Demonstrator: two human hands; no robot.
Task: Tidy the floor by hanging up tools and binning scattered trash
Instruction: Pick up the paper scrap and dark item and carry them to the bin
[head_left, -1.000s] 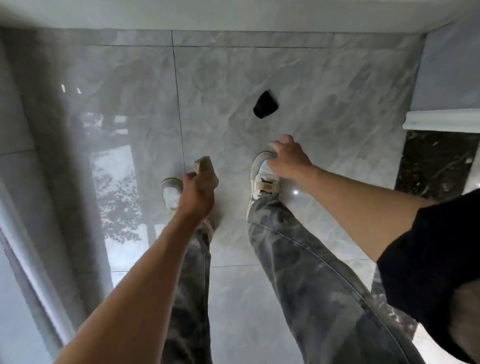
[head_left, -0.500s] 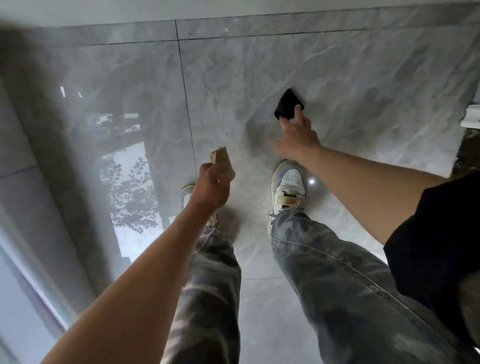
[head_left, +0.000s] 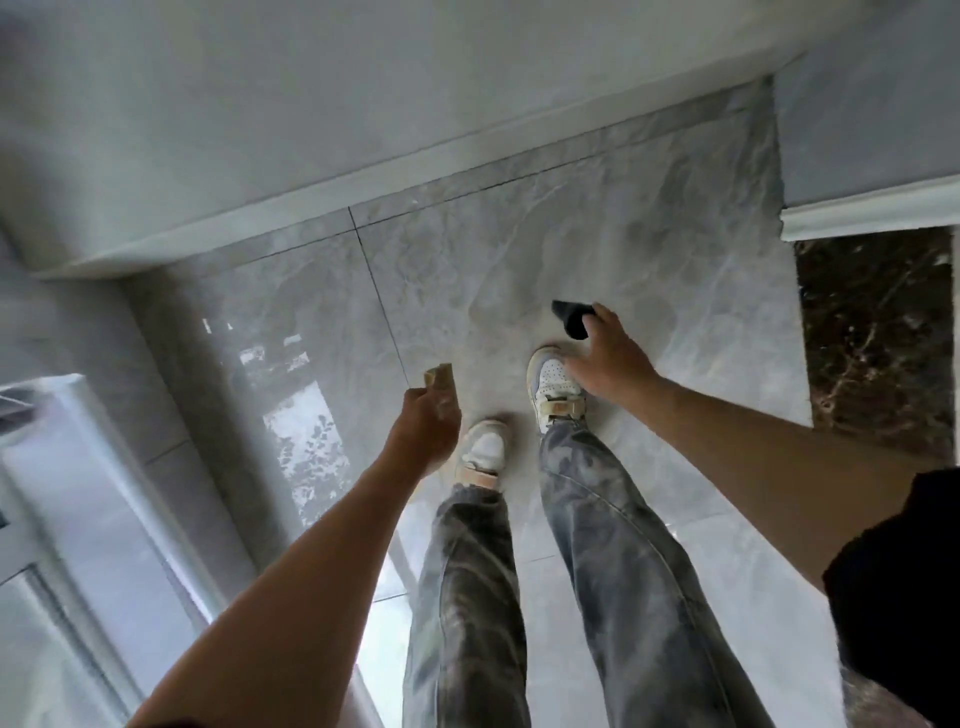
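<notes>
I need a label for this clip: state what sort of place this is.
Probably an indoor room or hallway in a finished building: glossy grey marble-look tiled floor, white baseboard along a plain wall, and a dark stone threshold at the right.

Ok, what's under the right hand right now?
The right hand hangs over the edge of a white shoe on the grey tiles. It pinches a black scrap; the part inside the grip is hidden.
</notes>
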